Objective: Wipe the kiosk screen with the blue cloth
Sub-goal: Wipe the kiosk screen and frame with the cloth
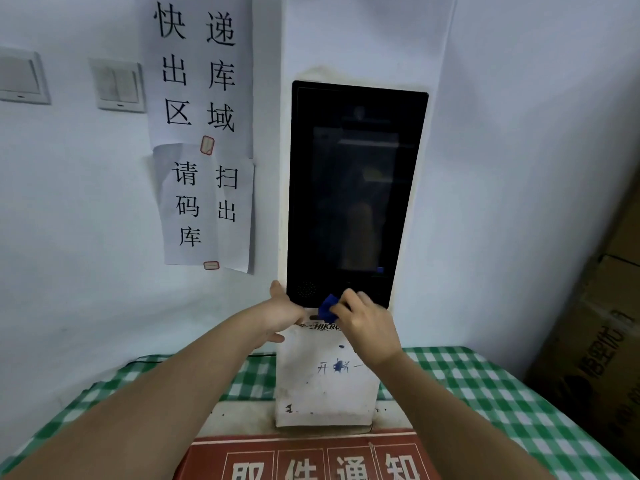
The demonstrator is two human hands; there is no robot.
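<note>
Head view, read left to right.

Far left: two wall switches (119,85), then taped paper notices (204,133) with printed characters, just beside the kiosk's left edge. Loose lower sheet; a wide stroke could catch it.

Left hand (282,315): fingers wrapped around the lower left edge of the kiosk (325,375), thumb up along the black panel's side. It appears to brace the unit. How firmly it holds, I cannot tell.

Centre: kiosk screen (356,188), tall, dark, glossy, upright against the wall. The blue cloth (328,308) sits at the screen's bottom edge, bunched small, pinched in the right hand (367,327), whose fingers curl over it.

Judgement: wiping is at the lowest strip only; most of the glass above looks untouched.

Risks:
- Cloth is wadded, so bare fingertips may touch glass and smear it.
- Kiosk stands on a narrow white base on a checked tablecloth (485,382); hard pushing could tip or slide it if the left hand lets go.
- Pressure on the screen may trigger it, if live.

Right: cardboard boxes (602,341), well apart from the work.
</note>
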